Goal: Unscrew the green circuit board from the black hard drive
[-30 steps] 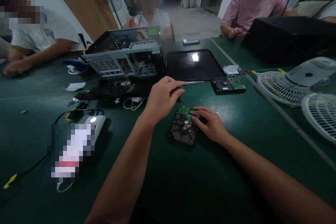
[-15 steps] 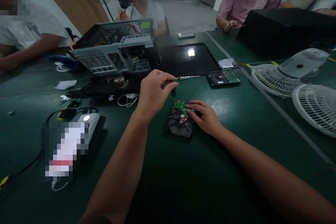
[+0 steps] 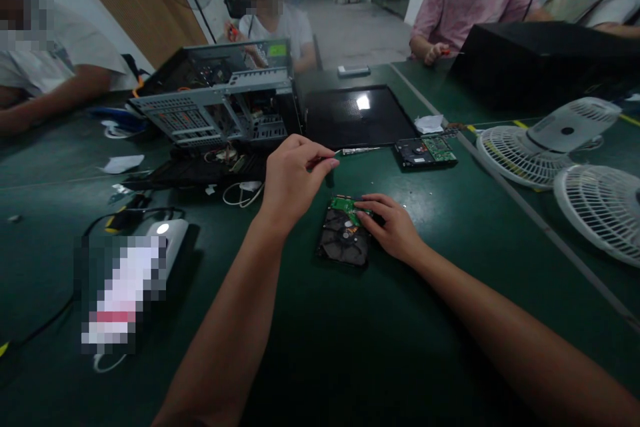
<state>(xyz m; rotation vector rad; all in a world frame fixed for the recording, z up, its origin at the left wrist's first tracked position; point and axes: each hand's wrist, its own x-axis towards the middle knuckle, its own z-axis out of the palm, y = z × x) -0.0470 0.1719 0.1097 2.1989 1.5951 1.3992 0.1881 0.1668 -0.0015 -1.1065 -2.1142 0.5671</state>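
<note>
A hard drive [image 3: 343,240] lies on the green table [image 3: 450,227] with its dark underside and small green circuit board facing up. My right hand [image 3: 393,230] rests on its right edge, fingers pressed together on the green board. My left hand [image 3: 293,177] hovers just above and to the left of the drive. It is closed in a pinch on a small dark tool [image 3: 329,177] whose tip points down toward the drive's far end.
An open computer case [image 3: 220,93] and a black side panel [image 3: 357,117] lie beyond. A second hard drive [image 3: 425,150] and a metal tool [image 3: 360,149] sit far right. White fans [image 3: 545,147] stand at right, a white device [image 3: 167,233] with cables at left. Other people sit around.
The view has shifted slightly. Both hands keep their poses, the left pinch staying over the drive and the right hand staying on it.
</note>
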